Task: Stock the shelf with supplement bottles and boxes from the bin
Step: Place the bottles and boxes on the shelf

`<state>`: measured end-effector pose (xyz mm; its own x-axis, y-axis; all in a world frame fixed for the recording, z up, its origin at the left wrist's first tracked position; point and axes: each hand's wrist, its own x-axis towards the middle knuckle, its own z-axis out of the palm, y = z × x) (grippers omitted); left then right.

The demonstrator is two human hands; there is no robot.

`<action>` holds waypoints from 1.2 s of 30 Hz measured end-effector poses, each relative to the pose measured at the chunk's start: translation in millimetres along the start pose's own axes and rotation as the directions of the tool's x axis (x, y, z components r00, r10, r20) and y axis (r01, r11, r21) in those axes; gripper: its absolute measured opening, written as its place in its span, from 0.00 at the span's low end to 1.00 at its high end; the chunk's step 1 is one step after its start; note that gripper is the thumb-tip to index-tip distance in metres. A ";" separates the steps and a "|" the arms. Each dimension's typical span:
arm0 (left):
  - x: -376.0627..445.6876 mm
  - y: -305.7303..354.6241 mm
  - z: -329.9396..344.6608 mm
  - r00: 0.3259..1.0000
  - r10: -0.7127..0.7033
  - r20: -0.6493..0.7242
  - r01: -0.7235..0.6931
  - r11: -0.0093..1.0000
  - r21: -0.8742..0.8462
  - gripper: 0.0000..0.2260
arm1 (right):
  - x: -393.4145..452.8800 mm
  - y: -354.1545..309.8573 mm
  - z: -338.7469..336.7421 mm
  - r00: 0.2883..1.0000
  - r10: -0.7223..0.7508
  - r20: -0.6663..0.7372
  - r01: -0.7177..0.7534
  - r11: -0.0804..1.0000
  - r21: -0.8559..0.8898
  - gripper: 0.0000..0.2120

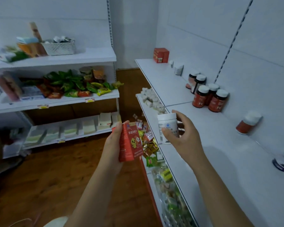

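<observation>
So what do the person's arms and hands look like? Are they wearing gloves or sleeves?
No gloves and no sleeves that I can see. Both forearms are bare all the way down to the bottom edge of the picture. The left hand and the right hand are bare too, with no rings, watch or bracelet showing on the sides we can see. The nails look short and plain.

A white metal shelf (208, 128) is seen on the right; on it stand a red cardboard box (161, 55), dark red-labelled white-capped bottles (210, 99) and a tilted red white-capped bottle (248, 122).
</observation>
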<state>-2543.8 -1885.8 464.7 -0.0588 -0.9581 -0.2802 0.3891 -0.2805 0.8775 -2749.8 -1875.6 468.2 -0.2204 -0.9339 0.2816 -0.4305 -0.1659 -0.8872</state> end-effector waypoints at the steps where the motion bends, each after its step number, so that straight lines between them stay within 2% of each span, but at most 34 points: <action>1: 22.0 10.6 -0.5 1.000 -0.002 0.013 0.002 1.000 0.003 0.18 | 18.3 -1.8 7.9 1.000 -0.009 -0.015 0.009 1.000 -0.009 0.31; 3: 64.5 27.4 0.4 0.999 -0.011 0.031 0.011 1.000 0.003 0.18 | 51.8 1.0 23.6 0.999 -0.007 -0.046 0.007 1.000 -0.001 0.30; 9: 176.5 45.2 15.7 0.990 -0.111 0.091 0.114 0.993 -0.030 0.23 | 142.1 34.8 53.8 0.990 0.068 -0.126 -0.072 0.997 -0.021 0.30; 12: 240.2 50.1 26.3 0.980 -0.162 0.112 0.163 0.987 0.008 0.25 | 197.9 59.7 64.3 0.980 0.108 -0.169 -0.111 0.994 -0.008 0.30; 20: 425.5 72.9 80.0 0.971 -0.179 0.160 0.152 0.974 0.168 0.27 | 359.1 132.7 85.3 0.934 0.205 -0.292 -0.189 0.979 0.082 0.28; 25: 518.7 93.4 117.2 0.956 -0.170 0.240 0.119 0.970 0.214 0.23 | 439.8 168.7 87.0 0.880 0.251 -0.404 -0.238 0.968 0.082 0.27; 30: 593.8 94.5 144.1 0.924 -0.194 0.330 0.117 0.964 0.239 0.22 | 490.3 205.5 86.2 0.792 0.309 -0.527 -0.313 0.946 0.085 0.29; 32: 622.7 91.0 154.4 0.911 -0.215 0.353 0.124 0.957 0.262 0.22 | 505.3 216.7 86.3 0.761 0.319 -0.564 -0.345 0.936 0.063 0.24; 34: 652.9 86.1 163.6 0.885 -0.225 0.407 0.092 0.942 0.322 0.17 | 518.2 225.9 91.5 0.720 0.315 -0.618 -0.359 0.932 0.057 0.19; 36: 679.1 83.0 172.3 0.835 -0.252 0.490 0.057 0.924 0.379 0.13 | 527.8 234.2 100.7 0.664 0.319 -0.677 -0.362 0.929 0.083 0.22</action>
<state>-2709.8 -2569.6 414.3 -0.5973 -0.7571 -0.2646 0.0078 -0.3354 0.9420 -2878.8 -2439.2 372.3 -0.8759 -0.4582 0.1514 -0.2477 0.1578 -0.9559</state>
